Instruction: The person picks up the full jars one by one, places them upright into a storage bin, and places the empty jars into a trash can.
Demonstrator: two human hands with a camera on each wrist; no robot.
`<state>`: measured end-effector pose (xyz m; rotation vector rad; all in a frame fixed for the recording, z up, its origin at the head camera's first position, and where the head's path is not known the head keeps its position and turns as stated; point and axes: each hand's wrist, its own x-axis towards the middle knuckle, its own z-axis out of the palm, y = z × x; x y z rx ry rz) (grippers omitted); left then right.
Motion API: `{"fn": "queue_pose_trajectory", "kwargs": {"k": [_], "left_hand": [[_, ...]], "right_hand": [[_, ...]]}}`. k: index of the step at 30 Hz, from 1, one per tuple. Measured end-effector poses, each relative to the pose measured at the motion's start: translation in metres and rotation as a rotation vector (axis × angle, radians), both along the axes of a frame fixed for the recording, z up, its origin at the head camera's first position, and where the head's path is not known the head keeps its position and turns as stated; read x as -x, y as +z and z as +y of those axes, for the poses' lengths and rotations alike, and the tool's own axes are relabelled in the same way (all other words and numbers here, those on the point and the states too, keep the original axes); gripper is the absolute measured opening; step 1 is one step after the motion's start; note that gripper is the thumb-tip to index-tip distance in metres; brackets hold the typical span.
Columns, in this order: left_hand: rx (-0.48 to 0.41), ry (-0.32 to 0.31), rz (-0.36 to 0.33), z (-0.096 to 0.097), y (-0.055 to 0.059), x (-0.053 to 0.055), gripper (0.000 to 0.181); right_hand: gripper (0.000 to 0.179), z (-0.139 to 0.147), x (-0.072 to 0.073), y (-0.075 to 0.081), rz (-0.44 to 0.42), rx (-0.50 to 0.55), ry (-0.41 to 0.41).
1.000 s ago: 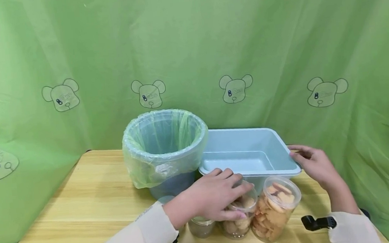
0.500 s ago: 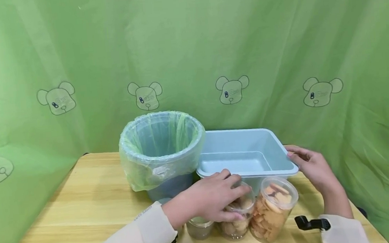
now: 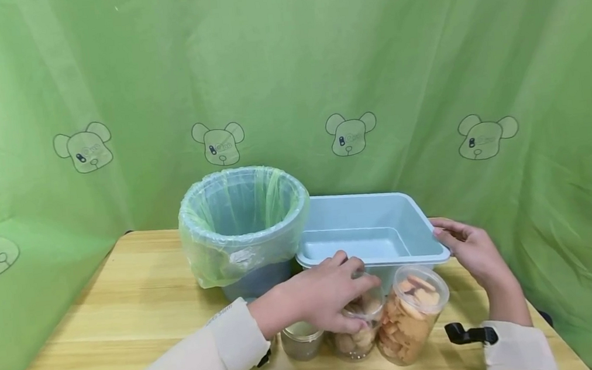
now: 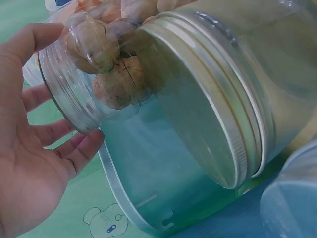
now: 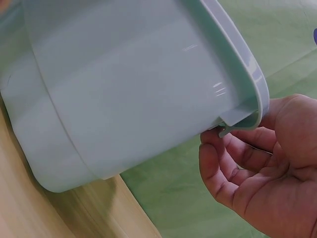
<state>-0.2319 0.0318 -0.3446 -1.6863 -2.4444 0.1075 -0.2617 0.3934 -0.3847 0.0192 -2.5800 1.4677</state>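
Observation:
My left hand (image 3: 323,298) reaches over a clear jar of walnuts (image 3: 356,344), fingers and thumb curled round its top. In the left wrist view, the thumb and fingers lie around the mouth of the walnut jar (image 4: 116,89). On the far right, my right hand (image 3: 479,254) grips the right rim of a light blue plastic basin (image 3: 354,244). From the right wrist, fingertips show beneath the rim of the basin (image 5: 124,89). A clear jar of orange, chip-like slices (image 3: 407,325) stands right of the walnuts. A lidded jar (image 3: 303,344) stands to their left, partly hidden by my forearm.
A round blue bin (image 3: 254,282) with a thin yellow-green liner (image 3: 218,262) stands left of the basin, close against it. All stand on a wooden table (image 3: 101,319). A green curtain (image 3: 273,46) with bear heads hangs behind the table.
The whole view has shifted slightly left. Both hands keep their places on the walnut jar and the basin rim; the jars, bin and basin stand as before.

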Motion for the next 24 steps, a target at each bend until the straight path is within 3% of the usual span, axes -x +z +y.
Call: {"fn": "queue_pose_trajectory", "kwargs": {"k": [7, 12, 17, 24], "left_hand": [[-0.015, -0.023, -0.041, 0.000, 0.001, 0.002, 0.067], [-0.054, -0.052, -0.051, -0.002, 0.009, 0.002, 0.068], [-0.105, -0.103, -0.091, -0.005, 0.025, 0.004, 0.066], [-0.112, -0.069, -0.154, -0.011, 0.054, 0.002, 0.065]], "right_hand": [[0.060, 0.000, 0.000, -0.002, 0.010, 0.002, 0.005], [0.060, -0.001, 0.001, -0.001, 0.013, 0.005, 0.008], [0.060, 0.000, 0.001, -0.001, 0.009, -0.002, -0.002], [0.061, -0.001, 0.001, -0.001, 0.010, -0.007, 0.001]]}}
